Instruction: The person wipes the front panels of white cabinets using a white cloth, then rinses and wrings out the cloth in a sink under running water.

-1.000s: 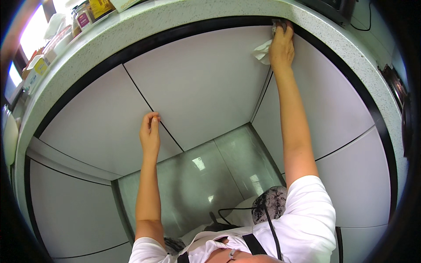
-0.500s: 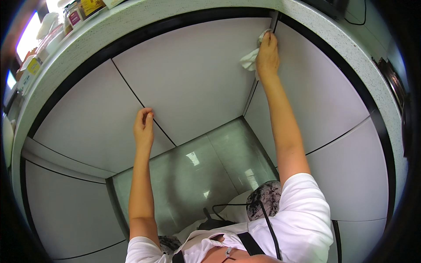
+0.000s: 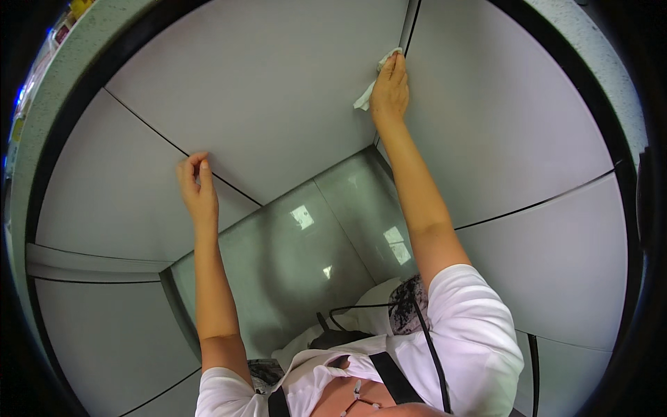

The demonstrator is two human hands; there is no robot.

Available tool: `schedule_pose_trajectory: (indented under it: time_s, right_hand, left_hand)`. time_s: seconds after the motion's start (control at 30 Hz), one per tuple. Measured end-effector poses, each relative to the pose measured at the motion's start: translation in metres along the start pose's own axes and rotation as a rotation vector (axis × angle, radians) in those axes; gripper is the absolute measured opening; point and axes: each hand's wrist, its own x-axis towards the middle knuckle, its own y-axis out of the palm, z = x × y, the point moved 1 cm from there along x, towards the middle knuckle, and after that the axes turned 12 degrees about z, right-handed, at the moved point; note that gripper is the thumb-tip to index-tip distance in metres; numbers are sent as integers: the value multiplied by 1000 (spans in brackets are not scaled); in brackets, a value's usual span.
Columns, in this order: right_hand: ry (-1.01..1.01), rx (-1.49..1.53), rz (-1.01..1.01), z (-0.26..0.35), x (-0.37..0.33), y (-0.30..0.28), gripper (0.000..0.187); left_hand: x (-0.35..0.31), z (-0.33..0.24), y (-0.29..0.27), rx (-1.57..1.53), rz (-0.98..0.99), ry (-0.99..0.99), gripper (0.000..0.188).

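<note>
A crumpled white cloth (image 3: 365, 96) is in my right hand (image 3: 390, 94), whose fingers are closed on it. That hand presses the cloth against the inner corner strip (image 3: 411, 28) where two runs of pale cabinet doors meet. Part of the cloth hangs out on the left of the hand. My left hand (image 3: 198, 182) is raised beside the dark gap between two cabinet doors (image 3: 149, 128), its fingers curled in and nothing visible in them. Whether its fingertips touch the door I cannot tell.
A speckled pale countertop (image 3: 128, 21) curves above the doors, with blurred packages at the far left. Below lies a shiny grey-green tiled floor (image 3: 299, 257). Cabinet fronts (image 3: 542, 243) surround me on both sides. A black cable (image 3: 427, 340) hangs across my white shirt.
My view has tilted lower, so less countertop shows. My right hand has slid down the corner with the cloth, closer to the floor. The left hand stays curled near the door gap.
</note>
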Motion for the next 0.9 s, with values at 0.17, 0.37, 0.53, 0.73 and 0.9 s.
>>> schedule_pose_trajectory:
  time_s: [0.17, 0.37, 0.53, 0.73, 0.9]
  right_hand:
    - [17, 125, 29, -45, -20, 29, 47]
    - [138, 193, 92, -56, -27, 37, 44]
    - [47, 84, 69, -81, -28, 58, 42]
    - [114, 202, 77, -87, -40, 77, 44]
    - [389, 402, 114, -95, -46, 98, 53]
  left_hand:
    - [1, -7, 5, 72, 29, -28, 14]
    - [-7, 0, 12, 65, -10, 3, 14]
    - [-26, 20, 28, -4, -45, -65, 14]
    - [-42, 52, 41, -169, 21, -203, 15]
    - [-32, 42, 43, -143, 71, -228, 15]
